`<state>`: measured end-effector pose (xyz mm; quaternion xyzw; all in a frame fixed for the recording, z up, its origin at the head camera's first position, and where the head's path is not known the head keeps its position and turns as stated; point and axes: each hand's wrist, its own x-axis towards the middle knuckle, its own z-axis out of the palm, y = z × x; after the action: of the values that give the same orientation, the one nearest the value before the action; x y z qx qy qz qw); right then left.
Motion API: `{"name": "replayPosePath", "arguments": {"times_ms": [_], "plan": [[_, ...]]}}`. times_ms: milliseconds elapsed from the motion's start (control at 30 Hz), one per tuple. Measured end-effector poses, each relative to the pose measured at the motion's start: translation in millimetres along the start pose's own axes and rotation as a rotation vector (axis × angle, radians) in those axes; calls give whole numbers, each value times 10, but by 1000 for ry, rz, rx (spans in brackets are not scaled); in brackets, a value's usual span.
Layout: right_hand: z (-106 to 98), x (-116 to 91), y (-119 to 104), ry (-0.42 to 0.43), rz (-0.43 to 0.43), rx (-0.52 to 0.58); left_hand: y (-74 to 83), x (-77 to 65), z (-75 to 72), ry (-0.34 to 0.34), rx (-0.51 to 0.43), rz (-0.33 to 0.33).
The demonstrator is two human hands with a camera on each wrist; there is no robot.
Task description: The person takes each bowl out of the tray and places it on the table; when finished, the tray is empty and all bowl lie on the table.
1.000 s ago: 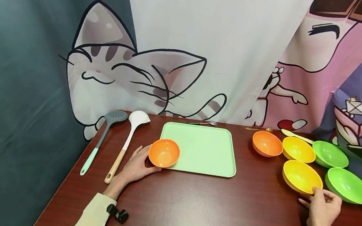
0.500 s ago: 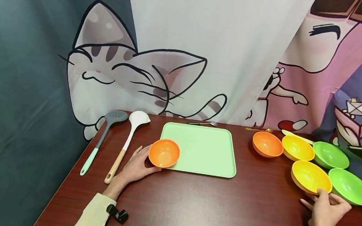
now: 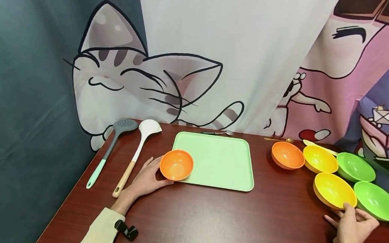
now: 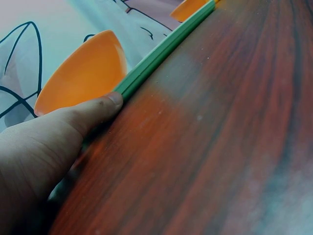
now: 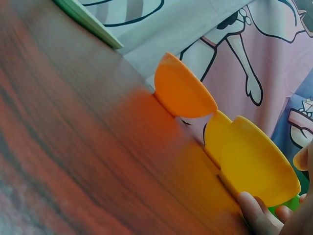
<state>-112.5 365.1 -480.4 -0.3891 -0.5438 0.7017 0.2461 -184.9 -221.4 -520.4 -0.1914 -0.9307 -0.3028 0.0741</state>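
Observation:
My left hand [image 3: 148,177] curves round the left side of an orange bowl [image 3: 176,165], its thumb along the front. The bowl overlaps the near left corner of a light green tray [image 3: 223,165]; in the left wrist view the thumb tip lies at the tray's edge [image 4: 146,66]. Far to the right, my right hand [image 3: 354,228] pinches the near rim of a yellow bowl [image 3: 334,189], thumb at the rim and other fingers lower. That bowl [image 5: 257,164] stands right beside a green bowl [image 3: 376,201], in front of another yellow bowl [image 3: 320,159].
A second orange bowl [image 3: 287,155] and a second green bowl [image 3: 356,166] stand in the back row. A slotted turner [image 3: 113,146] and a white ladle [image 3: 142,144] lie at left. Small spoons [image 3: 228,132] and a yellow knife [image 3: 319,146] lie along the back edge.
My right hand has shifted the front yellow bowl to the right, up against the front green bowl; it barely moves over the last half second. My left hand and its orange bowl stay put.

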Motion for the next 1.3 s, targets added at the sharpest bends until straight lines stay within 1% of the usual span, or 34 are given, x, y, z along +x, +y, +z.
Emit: {"name": "replayPosePath", "arguments": {"times_ms": [167, 300, 500, 600, 667, 767, 900, 1100, 1200, 1300], "plan": [[-12, 7, -12, -17, 14, 6, -3, 1, 2, -17, -3, -15], [-23, 14, -2, -10, 12, -18, 0, 4, 1, -28, -1, -25], [-56, 0, 6, 10, -3, -39, -1, 3, 5, -7, 9, -5], [-81, -4, 19, 14, -4, -28, -6, -3, 10, 5, 13, 3], [-102, -5, 25, 11, -3, -20, -8, -5, 13, 3, 12, -3], [-129, -9, 38, 6, -7, 19, -10, -7, 21, -2, 10, -6], [-168, -36, 56, -2, -26, 42, -7, -12, 25, 0, 7, 3], [-179, -101, 86, -3, -62, 39, -7, 2, 22, 8, 3, 10], [-164, -143, 116, -10, -90, 69, -18, 6, 23, 2, 10, 1], [-142, -181, 153, -26, -141, 125, -27, 4, 21, 6, 11, -1]]}}
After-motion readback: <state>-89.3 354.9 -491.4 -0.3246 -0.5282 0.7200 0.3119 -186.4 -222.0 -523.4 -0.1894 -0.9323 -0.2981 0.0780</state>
